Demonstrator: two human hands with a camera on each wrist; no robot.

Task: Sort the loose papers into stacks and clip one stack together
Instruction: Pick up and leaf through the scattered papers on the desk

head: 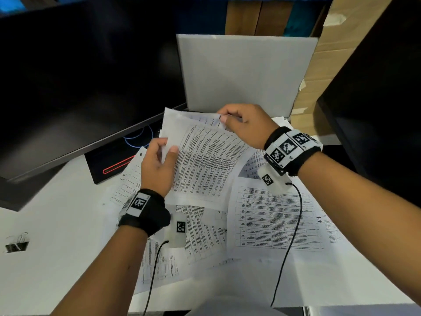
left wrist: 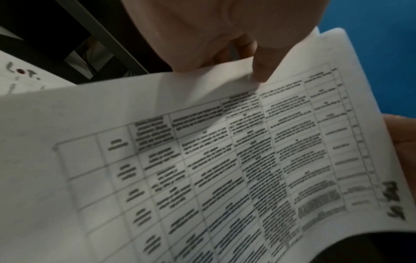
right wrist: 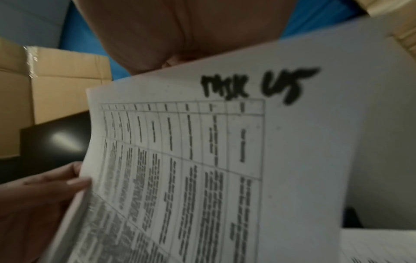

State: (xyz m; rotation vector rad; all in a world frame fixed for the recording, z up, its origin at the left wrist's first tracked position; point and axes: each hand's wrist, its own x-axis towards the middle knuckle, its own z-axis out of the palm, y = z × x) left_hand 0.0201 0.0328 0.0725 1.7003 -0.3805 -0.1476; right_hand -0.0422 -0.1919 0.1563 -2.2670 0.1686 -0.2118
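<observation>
Both hands hold a thin sheaf of printed sheets (head: 205, 163) tilted above the white surface (head: 57, 258). The left hand (head: 157, 165) pinches its near-left edge, thumb on the printed face and fingers behind. The right hand (head: 246, 124) pinches the far corner, where the top sheet seems to be peeling away from the ones beneath, though blur makes that uncertain. The right wrist view shows black handwriting above the table on the held page. Under the sheaf, loose papers (head: 273, 220) lie scattered and overlapping. A binder clip (head: 17, 244) sits well apart at the left edge, beside a dark monitor (head: 79, 76).
</observation>
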